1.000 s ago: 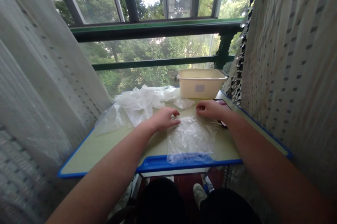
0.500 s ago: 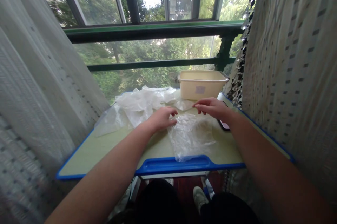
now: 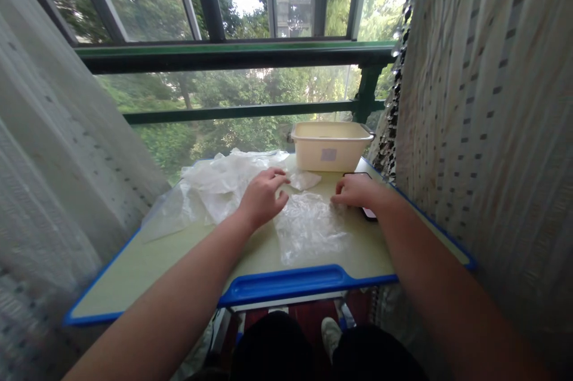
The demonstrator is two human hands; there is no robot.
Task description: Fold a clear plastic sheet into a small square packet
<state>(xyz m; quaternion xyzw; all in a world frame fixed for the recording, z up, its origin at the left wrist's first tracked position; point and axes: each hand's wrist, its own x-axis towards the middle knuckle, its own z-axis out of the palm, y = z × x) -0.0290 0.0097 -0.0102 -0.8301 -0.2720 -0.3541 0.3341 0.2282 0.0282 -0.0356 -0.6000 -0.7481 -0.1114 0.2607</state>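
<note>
Daylight from the window (image 3: 143, 5) falls across a pale tabletop (image 3: 367, 252), between patterned curtains (image 3: 465, 88). Fingers of the left hand (image 3: 265, 197) are loosely parted, the thumb well off the forefinger, and I see nothing gripped between them. Those of the right hand (image 3: 353, 191) curl downward at the far right corner of a clear plastic bag (image 3: 311, 229); whether they pinch its film, I cannot tell. One hand at each far corner suggests to me that the thin, crinkled film needs managing from both sides. It lies flat between the forearms, its sides running from the hands back towards the person, slightly askew, ending short of the blue groove (image 3: 286, 282). Neither direction looks clearly longer, and I can't make out its mouth. A phone (image 3: 370, 214) shows from behind the right hand. Farther out, crumpled white bags (image 3: 219, 181) heap at left and a cream tub (image 3: 329, 154) stands at the far right, probably set there out of the arms' way
</note>
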